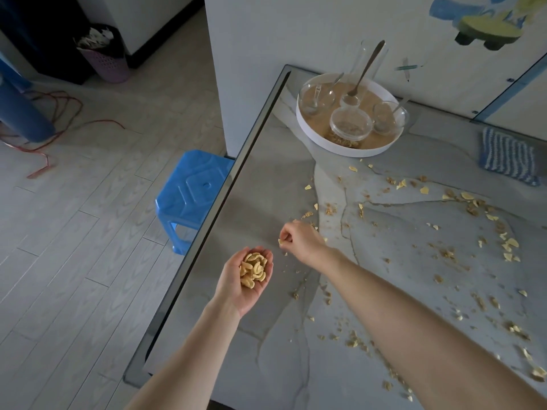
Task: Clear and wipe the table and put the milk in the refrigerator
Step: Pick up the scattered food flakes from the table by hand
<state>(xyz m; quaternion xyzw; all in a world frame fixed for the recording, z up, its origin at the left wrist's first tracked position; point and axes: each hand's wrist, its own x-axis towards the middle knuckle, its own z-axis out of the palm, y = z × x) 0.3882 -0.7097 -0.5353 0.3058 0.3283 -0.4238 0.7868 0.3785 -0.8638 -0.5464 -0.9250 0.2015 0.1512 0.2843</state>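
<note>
Left hand (pixel 247 287): I see it palm up over the grey marble-patterned counter (pixel 266 335), cupping a heap of yellow curved cereal pieces (pixel 254 269).
Right hand (pixel 302 239): its fingers (pixel 285 236) pinch a small yellow crumb (pixel 280 241).
Round white tray (pixel 340 147): at the far corner, with clear glass bowls (pixel 350 125) and metal spoons (pixel 365 69).

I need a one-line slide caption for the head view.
The left hand cups a pile of chips while the right hand pinches a piece off the crumb-strewn table.

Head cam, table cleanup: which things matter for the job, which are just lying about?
Job: left hand holding gathered snack pieces; right hand pinching a snack piece; scattered crumbs; table; white tray of glass bowls and spoons; striped cloth. No milk in view.
Lying about: blue stool; waste basket; red cord on floor.
</note>
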